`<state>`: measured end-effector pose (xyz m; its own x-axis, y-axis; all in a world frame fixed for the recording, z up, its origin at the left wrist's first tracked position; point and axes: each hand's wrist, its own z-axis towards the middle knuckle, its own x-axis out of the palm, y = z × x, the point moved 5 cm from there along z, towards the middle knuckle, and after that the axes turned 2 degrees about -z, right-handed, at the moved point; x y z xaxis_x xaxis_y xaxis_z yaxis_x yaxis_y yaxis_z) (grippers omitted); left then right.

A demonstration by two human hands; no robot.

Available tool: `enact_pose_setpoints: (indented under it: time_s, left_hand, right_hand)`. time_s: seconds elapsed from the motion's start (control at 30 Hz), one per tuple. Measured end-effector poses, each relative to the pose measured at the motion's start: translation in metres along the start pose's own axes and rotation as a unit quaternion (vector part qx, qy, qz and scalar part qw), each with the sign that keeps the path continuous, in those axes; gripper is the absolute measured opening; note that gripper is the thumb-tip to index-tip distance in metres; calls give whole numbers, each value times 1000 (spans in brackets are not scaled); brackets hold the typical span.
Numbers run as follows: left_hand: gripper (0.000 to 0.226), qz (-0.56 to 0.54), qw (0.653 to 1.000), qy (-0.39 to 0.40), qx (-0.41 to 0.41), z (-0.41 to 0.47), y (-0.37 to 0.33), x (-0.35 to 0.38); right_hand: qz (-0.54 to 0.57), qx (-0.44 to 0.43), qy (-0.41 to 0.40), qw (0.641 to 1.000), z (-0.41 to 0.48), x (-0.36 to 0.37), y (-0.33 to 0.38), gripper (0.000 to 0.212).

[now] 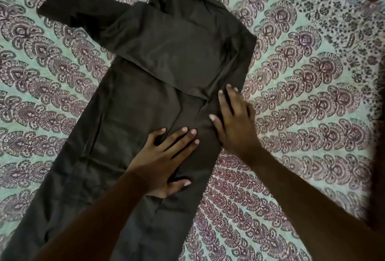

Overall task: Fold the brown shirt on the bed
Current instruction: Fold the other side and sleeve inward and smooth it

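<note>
The long dark brown shirt (129, 102) lies flat on the bed, neck end far from me, hem running off the bottom left. One sleeve sticks out to the upper left. The other sleeve is folded across the chest as a broad flap. The shirt's right side is folded inward. My left hand (166, 156) rests palm down with fingers spread on the middle of the shirt. My right hand (235, 123) lies flat on the folded right edge, fingers apart, slightly blurred. Neither hand grips any cloth.
The bed is covered by a pale green bedspread (302, 98) with maroon paisley rings, showing on all sides of the shirt. A blurred dark shape (378, 156) hangs along the right edge of the view.
</note>
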<state>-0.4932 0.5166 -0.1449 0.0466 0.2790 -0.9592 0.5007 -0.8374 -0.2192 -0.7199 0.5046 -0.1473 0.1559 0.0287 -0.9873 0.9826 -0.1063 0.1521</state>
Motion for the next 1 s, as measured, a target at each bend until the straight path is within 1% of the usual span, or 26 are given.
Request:
enact_pose_setpoints:
  time_s: [0.03, 0.1, 0.17, 0.2, 0.27, 0.3, 0.4, 0.5, 0.53, 0.6, 0.7, 0.77, 0.83, 0.9, 0.93, 1.0]
  left_hand:
    - [96, 1, 1000, 1, -1, -1, 0, 1]
    - [95, 2, 1000, 0, -4, -2, 0, 0]
    - [94, 7, 1000, -3, 0, -2, -1, 0]
    - [94, 10, 1000, -7, 2, -3, -1, 0]
    - [92, 18, 1000, -9, 4, -5, -1, 0]
    - [90, 21, 1000, -9, 7, -5, -1, 0]
    - [77, 9, 1000, -17, 9, -6, -2, 1]
    - [67, 1, 999, -28, 16, -12, -4, -1]
    - [66, 5, 999, -34, 26, -17, -7, -1]
    - [67, 35, 996, -27, 73, -33, -17, 4]
    - [72, 64, 988, 16, 142, -81, -40, 19]
    - [76, 53, 986, 49, 150, -119, -50, 29]
    - [81, 31, 986, 68, 146, -158, -58, 32]
    - [84, 15, 986, 79, 143, -192, -64, 36]
    - [85, 11, 986, 85, 142, -209, -67, 37]
    - [86, 9, 985, 97, 145, -238, -72, 40]
  right_hand:
    - [-8, -8, 25, 1000, -22, 6, 9, 67]
    - [-31, -49, 61, 996, -58, 13, 28, 70]
    - [-47, -85, 80, 992, -86, 16, 38, 70]
    - [-42, -72, 76, 994, -96, 15, 38, 70]
    - [-27, -11, 60, 998, -113, 10, 34, 71]
    - [-24, 5, 55, 998, -123, 9, 36, 72]
    - [-15, -5, 70, 997, -161, 14, 63, 82]
    - [-7, -12, 71, 997, -217, 19, 109, 87]
    - [-7, -14, 73, 997, -237, 21, 125, 87]
    - [-3, -16, 90, 996, -273, 26, 156, 86]
    - [9, -19, 128, 992, -324, 32, 193, 81]
    - [38, -23, 118, 992, -352, 31, 208, 73]
    - [71, 16, 55, 996, -366, 20, 210, 65]
    - [81, 84, 11, 993, -360, 9, 198, 64]
    - [72, 109, 5, 991, -350, 5, 192, 65]
    - [50, 139, 29, 989, -323, 6, 179, 71]
